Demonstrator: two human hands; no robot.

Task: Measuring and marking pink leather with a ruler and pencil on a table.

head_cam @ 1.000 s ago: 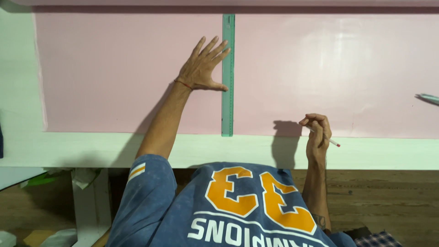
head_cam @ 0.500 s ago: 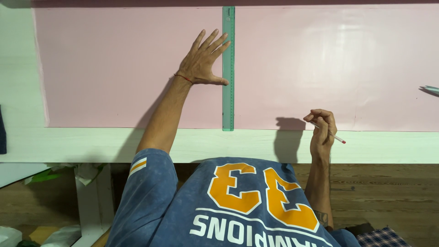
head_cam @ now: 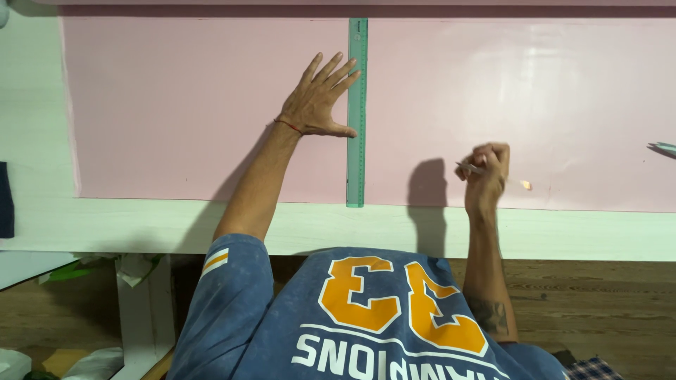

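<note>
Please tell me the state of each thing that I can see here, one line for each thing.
Long green transparent ruler: lying flat across the pink sheet, straight.
Large pink sheet: spread flat on the white table.
Left hand: open, fingers spread, pressed flat beside the ruler, fingertips touching its edge.
Right hand: closed around a thin pencil-like tool, raised above the sheet.

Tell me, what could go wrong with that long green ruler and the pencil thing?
The left hand only touches the green ruler near its top, so the lower end might swing on the pink sheet. The right hand holds a thin tool off the ruler; a careless move could mark the sheet.
</note>
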